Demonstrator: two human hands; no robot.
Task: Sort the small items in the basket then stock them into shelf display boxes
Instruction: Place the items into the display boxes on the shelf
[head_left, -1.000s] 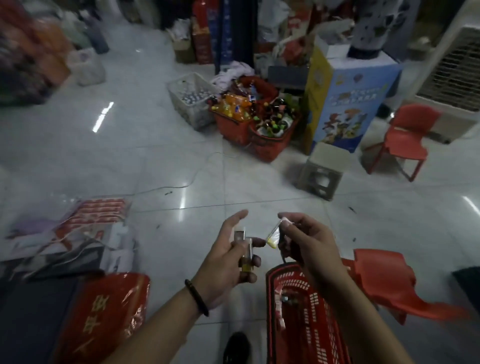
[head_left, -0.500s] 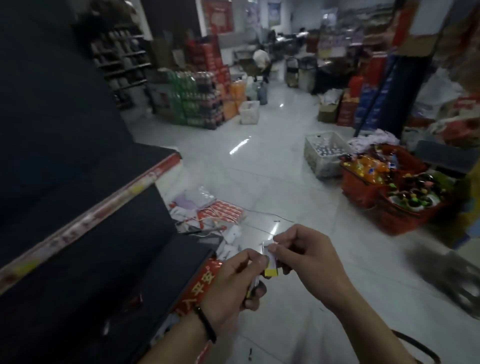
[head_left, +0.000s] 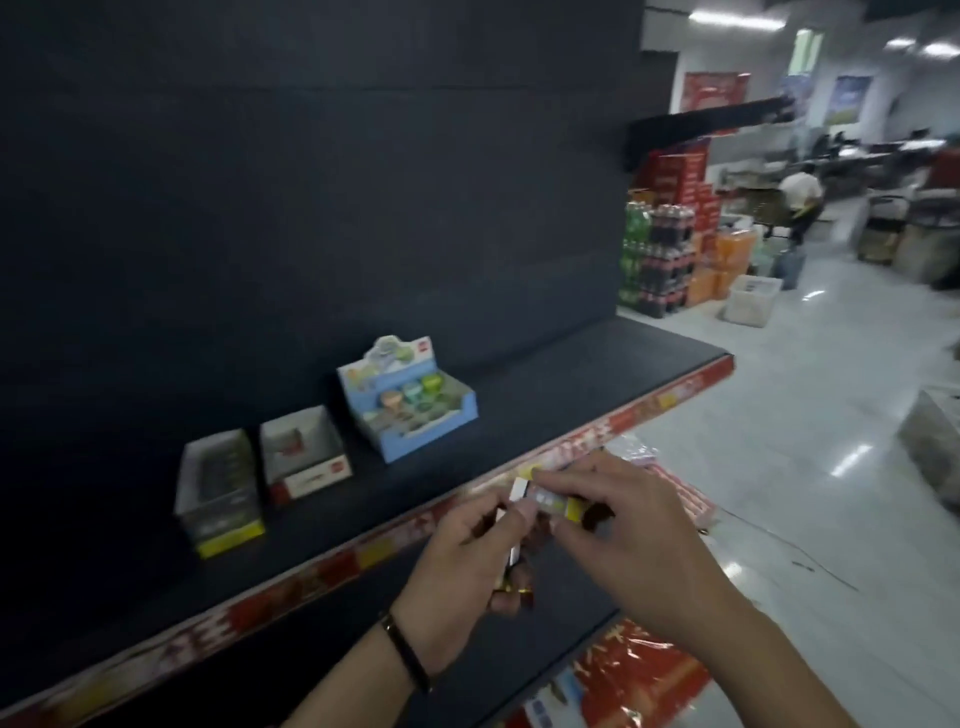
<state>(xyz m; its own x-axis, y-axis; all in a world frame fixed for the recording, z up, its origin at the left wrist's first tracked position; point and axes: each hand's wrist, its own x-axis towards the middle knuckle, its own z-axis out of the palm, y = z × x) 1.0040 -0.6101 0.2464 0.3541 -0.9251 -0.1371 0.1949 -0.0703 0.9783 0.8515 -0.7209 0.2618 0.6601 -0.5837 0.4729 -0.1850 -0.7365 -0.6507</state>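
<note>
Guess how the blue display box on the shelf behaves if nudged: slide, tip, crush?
Blue display box looks like thin card, so probably light and likely to slide on the flat dark shelf. Its tall header stands at the back, so a high push may tip it. Walls would probably dent under a hard pinch.

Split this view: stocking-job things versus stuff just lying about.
Job: small yellow-ended clear packet in right hand; thin white-edged packets in left hand; blue cardboard display box; white-and-red cardboard box; grey-and-yellow cardboard box.
Lying about: stacked soda bottles; white plastic crate; red foil bags.
</note>
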